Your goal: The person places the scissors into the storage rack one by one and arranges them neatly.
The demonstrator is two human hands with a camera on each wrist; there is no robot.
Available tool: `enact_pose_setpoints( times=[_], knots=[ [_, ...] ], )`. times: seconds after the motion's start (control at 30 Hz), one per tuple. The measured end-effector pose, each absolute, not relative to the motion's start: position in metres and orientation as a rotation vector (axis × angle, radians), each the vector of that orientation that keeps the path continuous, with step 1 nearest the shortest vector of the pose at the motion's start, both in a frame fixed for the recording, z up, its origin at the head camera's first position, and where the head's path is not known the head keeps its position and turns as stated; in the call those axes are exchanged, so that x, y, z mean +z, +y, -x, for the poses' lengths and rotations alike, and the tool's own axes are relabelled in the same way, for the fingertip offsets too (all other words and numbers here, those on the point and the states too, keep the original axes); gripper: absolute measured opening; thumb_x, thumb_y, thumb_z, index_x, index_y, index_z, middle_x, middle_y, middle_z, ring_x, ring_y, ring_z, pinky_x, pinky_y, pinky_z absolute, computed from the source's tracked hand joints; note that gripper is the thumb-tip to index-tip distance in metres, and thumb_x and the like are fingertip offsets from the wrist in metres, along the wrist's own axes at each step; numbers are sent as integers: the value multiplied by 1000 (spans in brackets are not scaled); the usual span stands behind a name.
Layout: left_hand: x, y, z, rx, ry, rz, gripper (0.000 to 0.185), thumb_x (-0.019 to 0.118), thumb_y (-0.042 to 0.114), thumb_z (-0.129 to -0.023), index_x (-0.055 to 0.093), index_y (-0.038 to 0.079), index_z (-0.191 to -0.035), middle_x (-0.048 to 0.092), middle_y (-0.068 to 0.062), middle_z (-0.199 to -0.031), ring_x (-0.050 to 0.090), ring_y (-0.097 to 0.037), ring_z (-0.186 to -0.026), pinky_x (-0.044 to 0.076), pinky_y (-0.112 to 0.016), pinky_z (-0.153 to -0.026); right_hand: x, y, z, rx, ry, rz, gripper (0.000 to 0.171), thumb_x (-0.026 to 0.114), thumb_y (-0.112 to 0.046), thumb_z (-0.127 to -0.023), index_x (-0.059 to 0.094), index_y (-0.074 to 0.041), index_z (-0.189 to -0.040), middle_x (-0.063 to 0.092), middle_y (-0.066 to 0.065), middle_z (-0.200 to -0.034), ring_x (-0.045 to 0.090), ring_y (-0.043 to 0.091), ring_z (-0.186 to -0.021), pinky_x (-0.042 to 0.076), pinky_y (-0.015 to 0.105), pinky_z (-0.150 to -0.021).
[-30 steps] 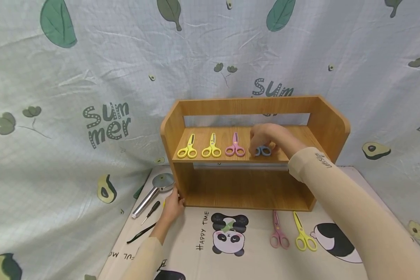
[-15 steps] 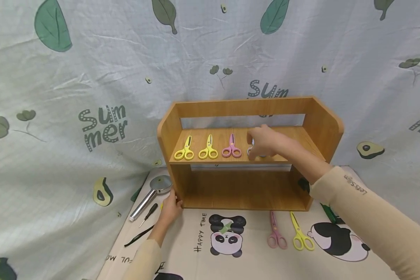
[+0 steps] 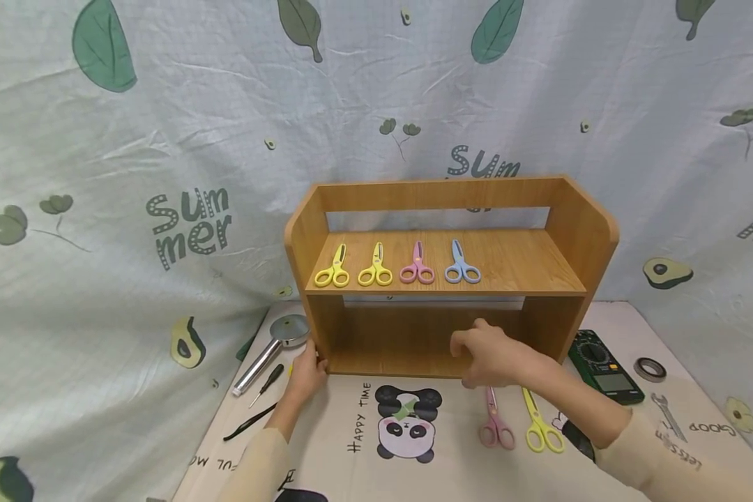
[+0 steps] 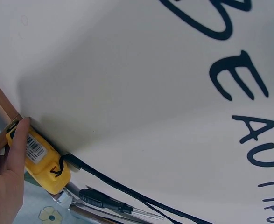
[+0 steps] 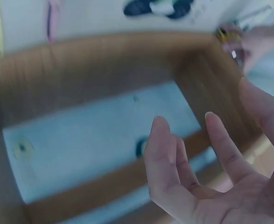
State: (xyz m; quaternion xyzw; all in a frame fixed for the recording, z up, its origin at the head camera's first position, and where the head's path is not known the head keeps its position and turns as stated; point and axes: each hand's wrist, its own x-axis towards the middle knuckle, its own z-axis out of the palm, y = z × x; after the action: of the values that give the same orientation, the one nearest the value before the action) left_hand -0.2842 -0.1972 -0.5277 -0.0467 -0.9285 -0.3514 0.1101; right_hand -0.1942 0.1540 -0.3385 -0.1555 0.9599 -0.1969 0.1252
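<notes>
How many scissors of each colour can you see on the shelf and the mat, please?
Yellow scissors: 3
Pink scissors: 2
Blue scissors: 1
Total: 6

A small pair of pink scissors (image 3: 494, 422) lies flat on the printed mat, just in front of the wooden shelf's right half, blades closed and pointing away toward the shelf, handle loops nearest the viewer. Just to its right lies a yellow pair (image 3: 542, 422), same size, also closed, its blades angled slightly left toward the far side. The two pairs sit close together without touching. The far tips of both are partly covered by a hand hovering above them.
</notes>
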Motion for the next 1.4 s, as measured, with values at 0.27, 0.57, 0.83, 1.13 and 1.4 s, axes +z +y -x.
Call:
enact_pose_setpoints(
  times=[0.27,0.57,0.83,1.13,1.4],
  knots=[
    [-527,-196,283,-1008,-2721,147,53,61,-8,-94,40,-9,-143,65,-38,-127,69,-50,-112,60,-56,-93,-409,166,183,-591,2718,326,36,88,-2,-72,72,-16,-101,59,14,-107,55,30,-97,56,49,-76],
    [-523,-195,282,-1020,-2740,138,58,59,-9,-94,36,-9,-147,63,-38,-131,68,-49,-115,60,-55,-95,-467,182,184,-568,2673,228,28,82,-1,-79,70,-13,-101,55,27,-119,55,34,-87,51,32,-58],
    [-523,-196,283,-1016,-2753,128,58,59,-8,-96,34,-10,-148,61,-38,-133,68,-50,-115,61,-54,-93,-485,186,187,-619,2682,194,31,83,2,-72,70,-13,-96,51,17,-104,49,34,-88,46,38,-66],
    [-521,-194,283,-1021,-2750,134,57,58,-8,-96,35,-10,-148,62,-38,-132,68,-49,-115,61,-54,-91,-490,186,188,-637,2712,177,31,85,1,-66,64,-13,-85,47,15,-99,47,33,-86,42,38,-66],
    [-523,-195,283,-1026,-2746,137,59,58,-9,-96,33,-8,-150,61,-39,-134,68,-50,-115,61,-54,-92,-493,187,190,-643,2698,173,32,86,-1,-68,61,-13,-83,48,14,-96,47,33,-85,39,37,-65]
  ],
)
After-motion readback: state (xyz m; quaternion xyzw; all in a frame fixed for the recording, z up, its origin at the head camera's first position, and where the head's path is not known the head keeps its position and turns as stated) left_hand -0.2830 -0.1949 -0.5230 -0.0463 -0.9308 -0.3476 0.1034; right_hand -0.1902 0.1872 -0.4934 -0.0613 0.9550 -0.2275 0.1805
